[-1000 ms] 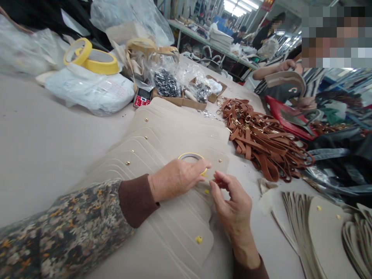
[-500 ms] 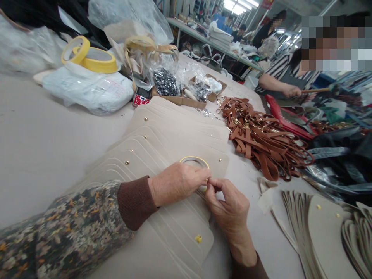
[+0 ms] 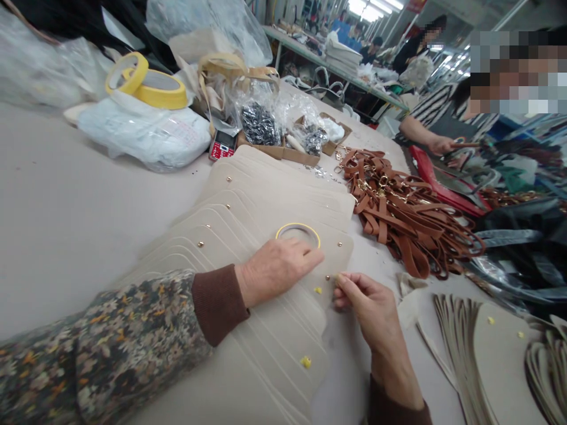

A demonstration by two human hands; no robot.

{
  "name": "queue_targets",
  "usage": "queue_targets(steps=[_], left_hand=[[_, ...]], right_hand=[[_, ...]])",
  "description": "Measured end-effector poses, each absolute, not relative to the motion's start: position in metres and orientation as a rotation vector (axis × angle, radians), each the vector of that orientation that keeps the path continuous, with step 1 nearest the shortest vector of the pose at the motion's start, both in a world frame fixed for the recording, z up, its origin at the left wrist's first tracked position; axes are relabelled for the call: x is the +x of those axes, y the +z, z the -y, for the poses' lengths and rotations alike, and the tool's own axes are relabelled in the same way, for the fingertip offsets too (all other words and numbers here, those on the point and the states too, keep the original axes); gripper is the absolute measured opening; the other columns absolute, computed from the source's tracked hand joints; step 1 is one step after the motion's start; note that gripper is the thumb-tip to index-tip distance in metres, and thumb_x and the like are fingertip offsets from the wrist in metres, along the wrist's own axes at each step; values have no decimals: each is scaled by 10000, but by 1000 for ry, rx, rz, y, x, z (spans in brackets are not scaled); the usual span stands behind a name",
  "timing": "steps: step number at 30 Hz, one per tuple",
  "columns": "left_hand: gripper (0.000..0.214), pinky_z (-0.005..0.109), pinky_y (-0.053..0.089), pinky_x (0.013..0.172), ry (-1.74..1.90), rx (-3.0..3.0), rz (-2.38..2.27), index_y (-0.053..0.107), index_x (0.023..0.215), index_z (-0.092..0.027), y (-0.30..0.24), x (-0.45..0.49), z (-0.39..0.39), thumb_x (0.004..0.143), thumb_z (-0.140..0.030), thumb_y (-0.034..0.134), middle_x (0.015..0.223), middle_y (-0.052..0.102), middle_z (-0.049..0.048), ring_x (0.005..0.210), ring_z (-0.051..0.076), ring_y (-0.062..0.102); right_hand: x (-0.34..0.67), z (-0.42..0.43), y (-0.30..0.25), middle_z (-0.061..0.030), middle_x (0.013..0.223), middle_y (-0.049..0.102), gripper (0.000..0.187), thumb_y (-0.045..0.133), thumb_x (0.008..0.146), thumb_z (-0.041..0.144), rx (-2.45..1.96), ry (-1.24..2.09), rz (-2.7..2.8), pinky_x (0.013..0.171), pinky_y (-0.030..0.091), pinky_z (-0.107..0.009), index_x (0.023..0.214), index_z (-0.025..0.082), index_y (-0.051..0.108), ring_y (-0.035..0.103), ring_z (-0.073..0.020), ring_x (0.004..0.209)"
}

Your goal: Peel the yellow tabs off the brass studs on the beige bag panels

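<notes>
My left hand [image 3: 280, 264] is closed over the near side of a narrow roll of yellow tape [image 3: 299, 226], whose far rim shows beyond the knuckles. Under it lie overlapping beige panels [image 3: 274, 177] with rounded corners and small metal studs. At the panels' right edge, my right hand [image 3: 370, 304] has thumb and forefinger pinched together beside a metal stud [image 3: 328, 277]. Whatever those fingertips hold is too small to make out. A small yellow piece of tape [image 3: 318, 290] sits between the hands, and a crumpled yellow piece [image 3: 305, 362] covers a spot on a nearer panel.
Brown straps with metal clasps [image 3: 394, 212] are heaped to the right. Nearer stand stacked beige pieces [image 3: 500, 360]. Larger yellow tape rolls [image 3: 162, 90] rest on a plastic-wrapped bundle [image 3: 146, 136] at back left, beside cardboard boxes [image 3: 301, 154]. A co-worker's hand [image 3: 443, 145] holds a tool across the table.
My hands have moved apart: the right drew back rightward from the left, baring a stud and a yellow piece of tape between them. The view has shifted slightly.
</notes>
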State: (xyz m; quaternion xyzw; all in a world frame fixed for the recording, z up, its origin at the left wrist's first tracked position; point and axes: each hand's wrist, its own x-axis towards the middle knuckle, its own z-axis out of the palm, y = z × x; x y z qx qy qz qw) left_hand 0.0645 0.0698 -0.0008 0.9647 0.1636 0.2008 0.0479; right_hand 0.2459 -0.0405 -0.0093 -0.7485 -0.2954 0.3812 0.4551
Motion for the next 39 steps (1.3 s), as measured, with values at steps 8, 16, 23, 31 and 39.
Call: queue_targets(steps=[8, 16, 23, 31, 39], left_hand=[[98, 348, 403, 746, 404, 2922, -494, 557, 930, -156, -7, 69, -75, 934, -143, 460, 892, 618, 69, 798, 215, 512], [98, 349, 382, 742, 381, 2915, -461, 557, 932, -154, -6, 67, -75, 937, -148, 459, 913, 626, 69, 807, 217, 509], [81, 353, 390, 741, 388, 2922, -474, 548, 919, -161, -7, 67, -74, 930, -145, 469, 917, 611, 63, 810, 220, 506], [104, 362, 410, 757, 374, 2932, -492, 551, 919, -158, -10, 67, -75, 931, -146, 449, 937, 606, 78, 836, 233, 512], [96, 352, 404, 773, 382, 2922, -493, 555, 937, -159, -12, 67, -76, 920, -138, 463, 944, 606, 76, 858, 223, 514]], right_hand=[[249, 41, -15, -30, 583, 640, 426, 722, 686, 547, -1928, 971, 889, 469, 495, -232, 756, 127, 698, 559, -112, 464], [245, 44, -18, -17, 605, 647, 338, 608, 810, 478, -2049, 704, 1244, 494, 482, -232, 813, 156, 711, 571, -135, 517], [240, 43, -21, -29, 721, 719, 227, 567, 847, 354, -2004, 226, 1629, 614, 472, -237, 780, 188, 707, 644, -145, 618], [237, 38, -19, -11, 569, 661, 280, 580, 812, 416, -2100, 462, 1321, 450, 472, -235, 851, 186, 735, 583, -143, 467], [245, 42, -16, 21, 473, 580, 495, 625, 767, 528, -2037, 901, 912, 414, 493, -225, 1059, 136, 704, 555, -124, 407]])
